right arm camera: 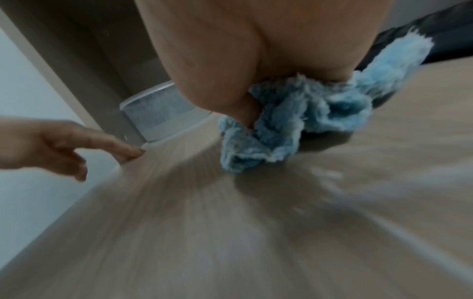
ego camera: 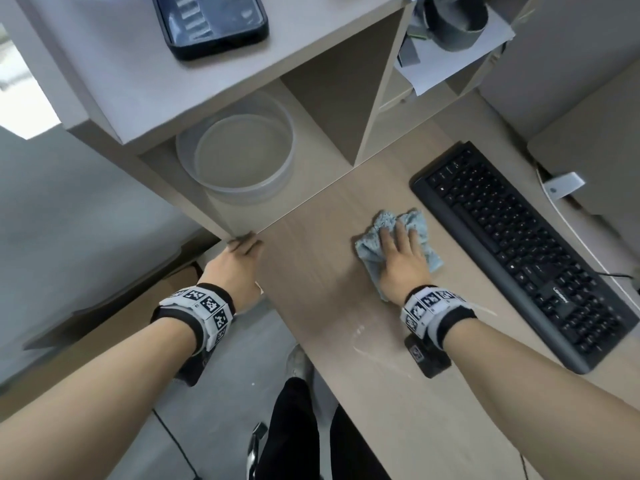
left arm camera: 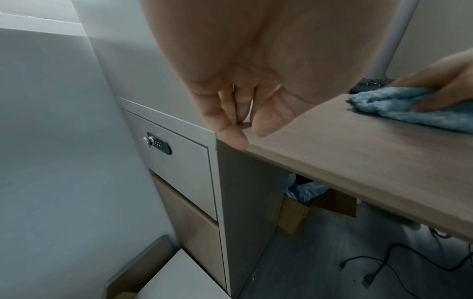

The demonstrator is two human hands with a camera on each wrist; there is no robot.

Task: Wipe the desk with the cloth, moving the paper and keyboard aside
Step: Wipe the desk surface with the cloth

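A crumpled light-blue cloth point(ego camera: 372, 249) point(left arm camera: 396, 105) point(right arm camera: 294, 125) lies on the wooden desk point(ego camera: 311, 289), just left of the black keyboard point(ego camera: 519, 251). My right hand point(ego camera: 398, 251) point(right arm camera: 230, 60) presses flat on the cloth with fingers spread. The right wrist view is streaked with motion blur. My left hand point(ego camera: 239, 251) point(left arm camera: 245, 131) rests its fingertips on the desk's left front corner and holds nothing. A sheet of paper point(ego camera: 450, 64) sits in a shelf compartment at the back right, under a grey roll point(ego camera: 457, 26).
A clear round plastic tub point(ego camera: 239, 150) point(right arm camera: 153, 113) stands in the cubby under the shelf, behind the left hand. A black tray point(ego camera: 211, 22) lies on the shelf top. Pale smears point(ego camera: 367, 341) mark the desk near my right wrist. A locked drawer point(left arm camera: 157, 143) is below the desk's left corner.
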